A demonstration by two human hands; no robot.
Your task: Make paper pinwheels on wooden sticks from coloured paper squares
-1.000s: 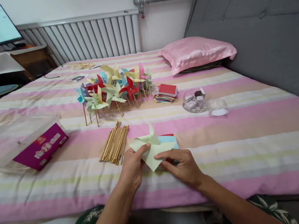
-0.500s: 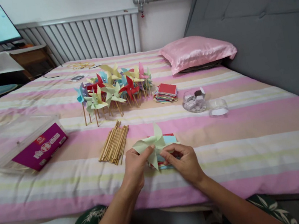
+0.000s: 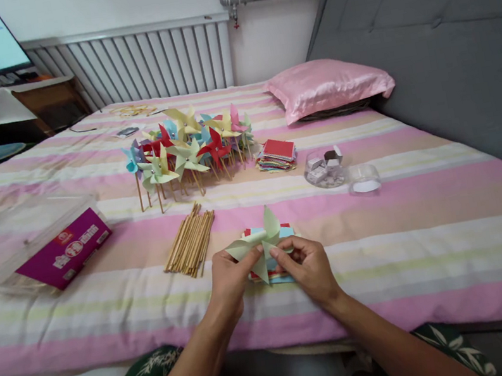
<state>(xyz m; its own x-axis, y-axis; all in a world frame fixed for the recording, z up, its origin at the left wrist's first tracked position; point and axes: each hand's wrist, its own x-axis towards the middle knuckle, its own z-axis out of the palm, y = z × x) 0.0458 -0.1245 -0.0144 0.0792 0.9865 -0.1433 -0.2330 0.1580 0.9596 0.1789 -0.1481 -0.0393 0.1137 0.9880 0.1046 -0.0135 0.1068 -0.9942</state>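
Between my hands is a pale green paper pinwheel (image 3: 270,223) with its blades folded toward the middle. My left hand (image 3: 230,278) pinches it near the centre from the left, thumb on top. From the right, my right hand (image 3: 310,268) pinches the paper with thumb and finger close to the same centre. Under the pinwheel lies a stack of coloured paper squares (image 3: 289,276), red and light blue showing, partly covered by my hands. To the left of my hands rests a bundle of thin wooden sticks (image 3: 190,242).
Finished pinwheels on sticks (image 3: 188,157) stand grouped behind. Nearby are a second paper stack (image 3: 276,151), a round clear container with small boxes (image 3: 323,169) and a roll of clear tape (image 3: 364,179). A clear plastic box (image 3: 64,251) is at left, a pink pillow (image 3: 330,86) at back.
My right thumb and fingers have moved slightly toward the pinwheel's centre, and the pinwheel has turned a little. Both hands keep hold of it. The view has shifted slightly.
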